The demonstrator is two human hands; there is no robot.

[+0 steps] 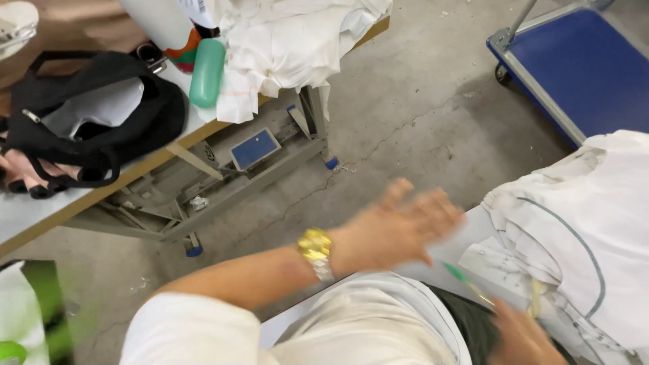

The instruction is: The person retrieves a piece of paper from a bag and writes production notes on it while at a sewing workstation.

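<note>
The left hand (399, 226), blurred, spreads open above the white garment pile (581, 230) at right. The right hand (520, 338) pinches a green-tipped pen (466, 278) near the pile.

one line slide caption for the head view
Left hand, gold watch on the wrist, blurs toward a pile of white garments; right hand holds a green pen.

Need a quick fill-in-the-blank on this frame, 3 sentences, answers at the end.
1. The left hand, blurred and open, has a ____-coloured watch on its wrist.
2. The flat cart at top right has a ____ deck.
3. The black bag lies on the work table beside a ____ bottle.

Missing words: gold; blue; green
</note>
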